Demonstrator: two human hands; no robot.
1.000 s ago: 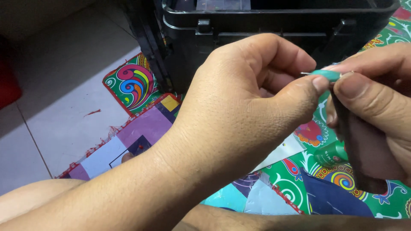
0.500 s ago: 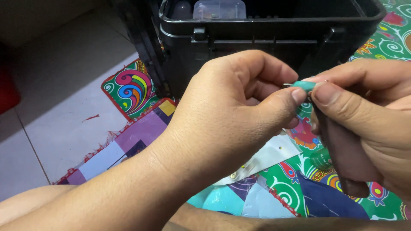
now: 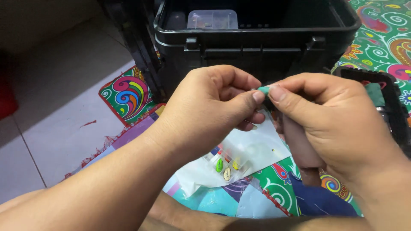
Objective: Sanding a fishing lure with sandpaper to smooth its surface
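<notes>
Fingertips of both hands meet on a small teal-green piece (image 3: 264, 89), held in the air just in front of the near wall of a black plastic box (image 3: 257, 40). A thin metal point sticks out of the piece toward the left, so its long axis lies roughly left to right; what kind of thing it is cannot be told.

Underneath lies a bright patterned mat (image 3: 128, 94) of green, red and yellow swirls, spread over pale floor tiles (image 3: 55, 115) at the left. On the mat, near the body, sits a clear plastic bag (image 3: 239, 156) with small coloured bits inside. A clear lidded container (image 3: 212, 19) rests inside the open box.

The left hand (image 3: 209, 111) is curled, thumb and forefinger pinching the piece's left end. The right hand (image 3: 329, 119) pinches the right end, its other fingers folded under.
</notes>
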